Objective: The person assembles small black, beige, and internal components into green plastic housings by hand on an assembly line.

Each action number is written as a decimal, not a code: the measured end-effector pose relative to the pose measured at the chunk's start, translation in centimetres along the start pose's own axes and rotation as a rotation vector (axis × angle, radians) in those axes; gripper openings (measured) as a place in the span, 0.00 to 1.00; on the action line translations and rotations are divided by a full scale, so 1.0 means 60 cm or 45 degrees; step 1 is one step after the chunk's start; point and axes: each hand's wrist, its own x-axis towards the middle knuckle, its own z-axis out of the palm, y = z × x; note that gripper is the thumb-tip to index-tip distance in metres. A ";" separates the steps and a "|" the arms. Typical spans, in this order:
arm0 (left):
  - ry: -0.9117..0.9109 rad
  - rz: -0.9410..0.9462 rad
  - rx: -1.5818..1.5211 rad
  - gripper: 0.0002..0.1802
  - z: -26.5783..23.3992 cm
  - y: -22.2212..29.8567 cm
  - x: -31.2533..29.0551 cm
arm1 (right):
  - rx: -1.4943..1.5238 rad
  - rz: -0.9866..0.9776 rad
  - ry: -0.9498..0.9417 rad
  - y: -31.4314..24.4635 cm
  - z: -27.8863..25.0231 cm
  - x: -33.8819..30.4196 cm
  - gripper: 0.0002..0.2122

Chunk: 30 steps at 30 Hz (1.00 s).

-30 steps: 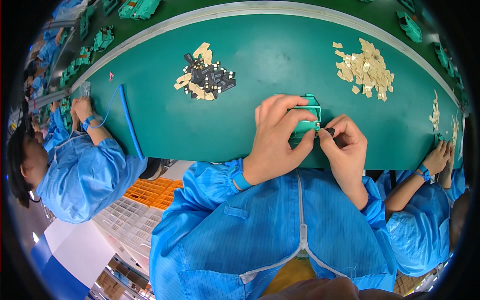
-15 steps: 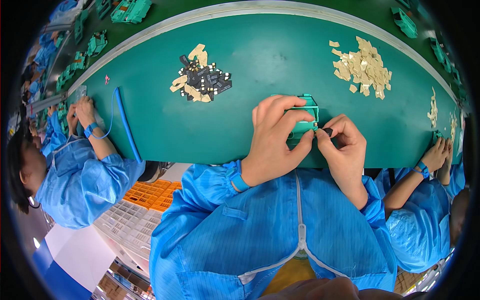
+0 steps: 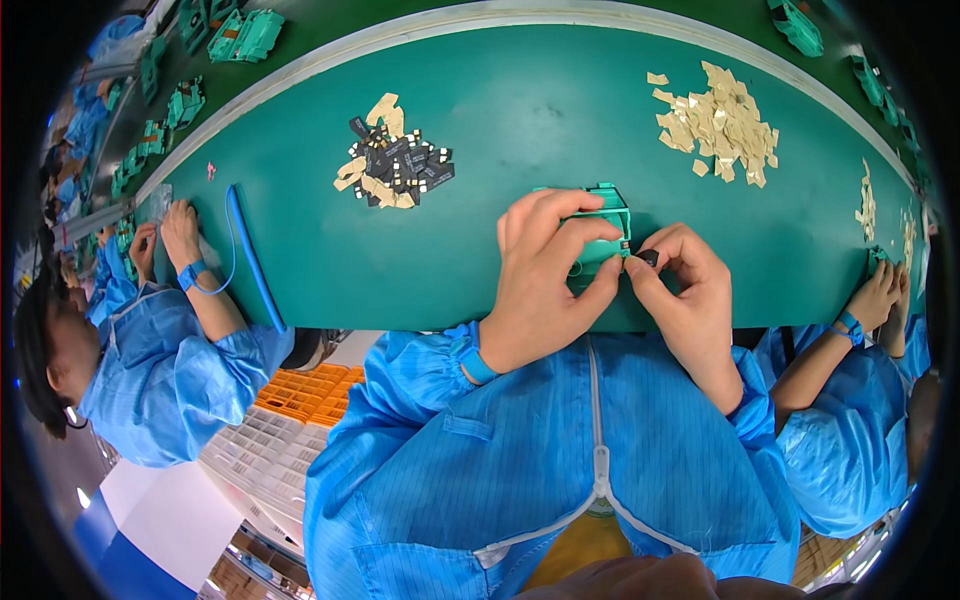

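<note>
A small green plastic housing [image 3: 608, 222] is gripped in my left hand [image 3: 548, 270], its fingers over the top and the thumb at the near right corner. My right hand [image 3: 688, 280] pinches a small black piece [image 3: 648, 258] between thumb and fingers, close against the housing's right side. It looks like one of the black flexible strips in the pile [image 3: 400, 162] farther left, which have pale square ends and lie mixed with tan paper scraps. Whether the black piece touches the housing is hidden by my fingertips.
A heap of tan paper scraps [image 3: 722, 124] lies at the back right of the green tabletop [image 3: 500, 110]. A blue strap with a cord [image 3: 256, 258] rests at the left. Co-workers' hands [image 3: 182, 240] work at both sides. More green housings [image 3: 246, 36] stand beyond the pale rail [image 3: 420, 20].
The whole view has shifted slightly. My hands keep almost the same hold on the housing and the black piece. At the left, the co-worker's hands have moved apart.
</note>
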 end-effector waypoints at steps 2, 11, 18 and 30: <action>-0.001 0.005 0.001 0.18 -0.002 0.001 -0.002 | 0.001 0.020 -0.002 -0.006 -0.001 -0.002 0.10; -0.007 0.004 0.026 0.17 0.000 0.000 -0.002 | -0.274 -0.081 -0.006 -0.027 -0.005 0.001 0.10; 0.022 -0.006 -0.007 0.16 0.002 0.000 0.003 | -0.187 0.008 -0.087 -0.018 -0.023 0.013 0.10; -0.073 -0.045 0.028 0.18 -0.005 0.004 0.002 | 0.113 0.144 -0.168 -0.001 -0.030 0.018 0.10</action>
